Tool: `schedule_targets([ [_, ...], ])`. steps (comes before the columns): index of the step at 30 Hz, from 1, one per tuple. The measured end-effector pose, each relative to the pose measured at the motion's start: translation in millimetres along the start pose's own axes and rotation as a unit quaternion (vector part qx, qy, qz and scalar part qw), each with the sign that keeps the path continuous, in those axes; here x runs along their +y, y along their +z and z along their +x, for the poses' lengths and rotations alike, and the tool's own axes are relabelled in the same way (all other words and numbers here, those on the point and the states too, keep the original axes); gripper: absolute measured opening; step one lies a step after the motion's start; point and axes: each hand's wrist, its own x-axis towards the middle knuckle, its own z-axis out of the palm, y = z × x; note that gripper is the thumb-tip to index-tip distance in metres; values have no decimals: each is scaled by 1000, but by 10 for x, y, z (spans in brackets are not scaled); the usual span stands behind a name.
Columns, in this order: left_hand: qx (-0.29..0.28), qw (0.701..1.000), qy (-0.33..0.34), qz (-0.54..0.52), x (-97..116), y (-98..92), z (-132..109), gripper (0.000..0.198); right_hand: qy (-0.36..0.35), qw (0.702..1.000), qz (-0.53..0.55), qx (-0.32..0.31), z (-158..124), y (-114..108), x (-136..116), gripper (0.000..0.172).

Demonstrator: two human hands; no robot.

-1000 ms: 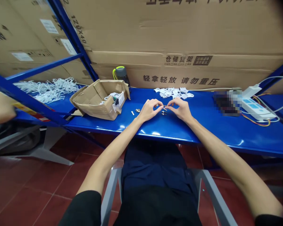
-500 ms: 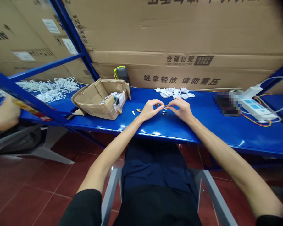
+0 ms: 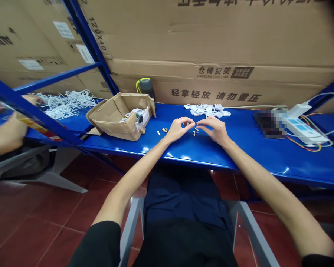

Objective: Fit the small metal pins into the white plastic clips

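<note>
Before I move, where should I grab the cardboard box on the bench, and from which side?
Probably by the near wall's top edge, coming from the front with your left hand: that wall faces you, its rim is exposed, and the box stands open with white parts inside.

Just ahead of the left hand (image 3: 178, 129) and the right hand (image 3: 215, 129), small metal parts (image 3: 195, 132) sit close under the fingertips. Left of the left hand, loose metal pieces (image 3: 163, 130) lie near, and beyond them a cardboard box (image 3: 114, 124) stands in the way, with a blue steel shelf upright (image 3: 91, 48) behind it. Ahead of both hands, white plastic pieces (image 3: 207, 109) lie near the back of the blue surface (image 3: 239, 157), and cardboard cartons (image 3: 211, 37) wall off everything past them. To the right of the right hand, a long stretch of surface gives room as far as a blurred object (image 3: 268, 124) and a white power strip (image 3: 304, 130).
</note>
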Motion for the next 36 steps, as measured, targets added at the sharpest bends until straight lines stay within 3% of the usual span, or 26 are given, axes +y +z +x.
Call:
schedule_targets([
  [5, -4, 998, 16, 67, -44, -1, 15, 22, 41, 999, 12, 22, -11, -13, 29, 28],
  [15, -51, 987, 35, 149, -141, 20, 2, 20, 10, 999, 19, -34, -1, 27, -21, 35],
  [21, -32, 985, 22, 166, -104, 10, -3, 26, 7, 1000, 5, -13, 6, -21, 0, 30],
  [28, -42, 980, 12, 192, -81, 2, -7, 27, 14, 999, -14, -46, 15, -37, 18, 26],
  [36, -101, 955, 22, 279, -62, 5, -10, 33, 118, 983, -132, -52, -26, 3, 263, 21],
])
